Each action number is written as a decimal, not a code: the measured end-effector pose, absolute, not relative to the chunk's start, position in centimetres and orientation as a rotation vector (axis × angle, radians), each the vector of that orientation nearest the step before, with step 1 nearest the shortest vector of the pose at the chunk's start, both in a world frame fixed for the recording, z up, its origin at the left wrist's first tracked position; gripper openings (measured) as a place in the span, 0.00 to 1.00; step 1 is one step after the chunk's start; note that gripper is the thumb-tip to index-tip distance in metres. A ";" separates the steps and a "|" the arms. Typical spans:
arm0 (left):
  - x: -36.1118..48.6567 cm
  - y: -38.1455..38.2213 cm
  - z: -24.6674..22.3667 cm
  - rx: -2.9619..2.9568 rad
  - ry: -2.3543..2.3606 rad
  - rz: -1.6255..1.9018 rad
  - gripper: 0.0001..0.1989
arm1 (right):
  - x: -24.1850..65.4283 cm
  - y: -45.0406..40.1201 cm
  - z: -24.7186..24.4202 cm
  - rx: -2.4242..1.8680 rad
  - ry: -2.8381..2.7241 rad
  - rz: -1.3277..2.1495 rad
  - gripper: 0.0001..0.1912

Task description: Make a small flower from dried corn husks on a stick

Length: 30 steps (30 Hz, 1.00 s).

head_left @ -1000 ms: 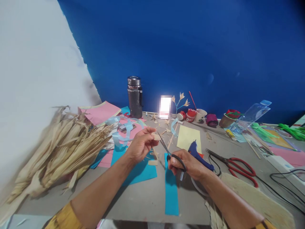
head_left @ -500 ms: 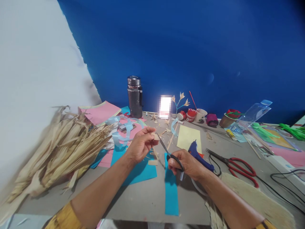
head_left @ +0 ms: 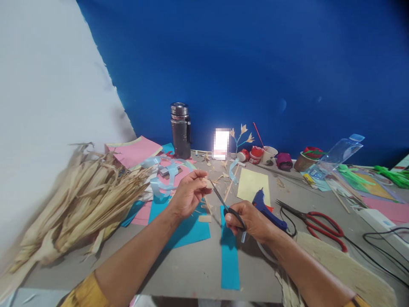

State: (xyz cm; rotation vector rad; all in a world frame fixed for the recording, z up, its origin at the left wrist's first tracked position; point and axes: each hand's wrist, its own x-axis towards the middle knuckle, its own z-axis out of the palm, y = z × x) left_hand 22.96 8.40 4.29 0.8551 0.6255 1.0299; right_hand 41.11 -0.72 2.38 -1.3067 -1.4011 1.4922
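Note:
Between the thumb and fingers of my left hand (head_left: 189,194) is a small pale piece of corn husk (head_left: 208,184), mostly hidden by the fingertips. My right hand (head_left: 244,218) grips black-handled scissors (head_left: 220,197), with the blades pointing up and left to the husk piece. Whether the blades are parted is too small to tell. Below my left hand lies a blue sheet (head_left: 188,232) with small husk scraps on it, one a tan rectangle (head_left: 205,218). A narrow blue strip (head_left: 230,264) lies under my right hand.
A bundle of dried husks (head_left: 83,209) lies left. A dark flask (head_left: 180,132) stands behind. Right are a blue glue gun (head_left: 266,209), red-handled shears (head_left: 322,224), a power strip (head_left: 383,230) with black cords and a tilted plastic bottle (head_left: 338,157). A husk-flower stem (head_left: 237,140) stands at the back.
Almost nothing differs. Both hands keep their places, with the scissor blades still at the husk piece.

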 end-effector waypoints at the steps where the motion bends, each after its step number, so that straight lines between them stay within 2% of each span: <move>1: 22.9 8.4 4.3 0.859 0.626 1.033 0.16 | 41.1 -0.7 2.4 -1.308 -1.401 1.496 0.28; 22: 22.8 8.5 4.2 0.915 0.652 1.009 0.19 | 41.1 -0.9 2.1 -1.364 -1.429 1.482 0.26; 30: 22.5 8.5 4.0 0.987 0.583 0.896 0.23 | 41.4 -0.9 2.3 -1.301 -1.488 1.480 0.31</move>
